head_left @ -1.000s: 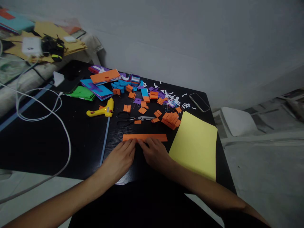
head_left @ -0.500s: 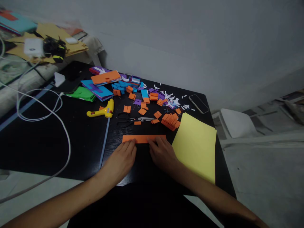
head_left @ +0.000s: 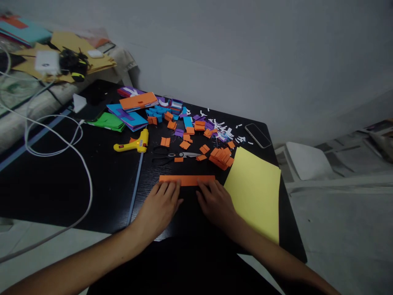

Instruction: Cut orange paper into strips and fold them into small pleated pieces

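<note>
- white cable (head_left: 91, 186): looped over the left part of the black table (head_left: 113, 184).
- green folded paper (head_left: 107, 121): far side, beside blue and orange folded papers.
- yellow glue gun (head_left: 143, 141): on its side, nozzle end not clear, handle pointing left; beyond the left hand.
- left hand (head_left: 161, 205): palm down, fingertips on the left half of the strip, thumb apart from the fingers and off the near edge. not clamped on anything.
- orange strip (head_left: 188, 180): flat on the table, long side running left to right, just ahead of both hands and under their fingertips; its middle shows between them.
- scissors (head_left: 188, 155): beyond the strip, black handles left, blades pointing right, small orange pieces around.
- right hand (head_left: 217, 203): apart from the left, fingers on the strip's right half, thumb spread below the near edge, grip not closed.
- orange heap (head_left: 220, 157): small folded pieces, beyond the right hand.
- yellow sheets (head_left: 254, 188): stacked flat, just right of the right hand.
- phone (head_left: 258, 135): far right corner, dark screen up.
</note>
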`<state>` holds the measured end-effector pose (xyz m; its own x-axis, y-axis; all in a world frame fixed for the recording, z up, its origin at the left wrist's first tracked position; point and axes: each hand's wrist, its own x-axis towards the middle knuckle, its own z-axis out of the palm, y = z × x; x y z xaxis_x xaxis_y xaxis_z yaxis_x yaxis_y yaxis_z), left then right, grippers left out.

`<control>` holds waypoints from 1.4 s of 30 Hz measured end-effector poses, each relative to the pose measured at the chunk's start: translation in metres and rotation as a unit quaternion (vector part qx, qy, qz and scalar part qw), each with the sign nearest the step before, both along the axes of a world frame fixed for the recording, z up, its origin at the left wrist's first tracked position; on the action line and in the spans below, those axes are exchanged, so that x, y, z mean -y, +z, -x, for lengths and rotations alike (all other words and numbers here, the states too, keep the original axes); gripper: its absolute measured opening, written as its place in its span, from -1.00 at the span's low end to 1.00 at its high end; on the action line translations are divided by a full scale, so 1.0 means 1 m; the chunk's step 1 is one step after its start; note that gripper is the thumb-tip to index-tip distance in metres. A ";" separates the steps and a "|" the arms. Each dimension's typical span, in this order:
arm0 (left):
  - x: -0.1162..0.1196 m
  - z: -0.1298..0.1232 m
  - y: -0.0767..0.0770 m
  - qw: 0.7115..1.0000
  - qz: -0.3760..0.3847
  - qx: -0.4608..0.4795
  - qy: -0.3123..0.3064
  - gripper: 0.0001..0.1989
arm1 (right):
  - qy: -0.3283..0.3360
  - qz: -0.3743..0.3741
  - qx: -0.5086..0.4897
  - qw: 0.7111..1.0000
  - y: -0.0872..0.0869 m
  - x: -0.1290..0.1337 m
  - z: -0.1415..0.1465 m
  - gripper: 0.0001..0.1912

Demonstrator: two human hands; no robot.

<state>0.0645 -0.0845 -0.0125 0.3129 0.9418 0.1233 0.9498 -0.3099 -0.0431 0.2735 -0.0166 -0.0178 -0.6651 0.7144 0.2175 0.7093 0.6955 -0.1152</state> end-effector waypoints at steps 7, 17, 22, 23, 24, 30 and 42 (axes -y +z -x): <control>0.009 0.018 0.000 1.000 -0.018 0.002 0.015 -0.52 | -0.042 0.002 0.003 0.999 0.002 -0.002 -0.019 -0.68; 0.016 0.032 -0.005 0.999 -0.030 -0.019 0.034 -0.49 | -0.047 -0.012 -0.006 0.999 0.001 -0.003 -0.022 -0.70; 0.015 0.031 -0.006 0.999 -0.023 0.005 0.044 -0.50 | -0.070 -0.030 -0.005 0.997 0.001 -0.009 -0.034 -0.75; 0.014 0.030 -0.005 0.999 -0.022 0.004 0.044 -0.50 | -0.073 -0.031 -0.003 0.997 0.002 -0.010 -0.035 -0.76; 0.013 0.030 -0.005 0.999 -0.023 0.001 0.045 -0.50 | -0.077 -0.030 0.000 0.997 0.003 -0.011 -0.035 -0.76; 0.010 0.029 -0.003 0.999 -0.019 -0.006 0.046 -0.49 | -0.044 -0.004 -0.034 0.998 0.007 0.000 0.002 -0.58; 0.011 0.027 -0.002 0.999 -0.021 -0.027 0.042 -0.53 | 0.123 0.080 -0.068 0.987 -0.003 0.015 0.049 -0.50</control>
<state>0.0376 -0.0956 -0.0147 0.2410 0.9590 0.1494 0.9682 -0.2269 -0.1059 0.2243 -0.0318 -0.0207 -0.7946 0.5681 0.2141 0.4923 0.8093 -0.3204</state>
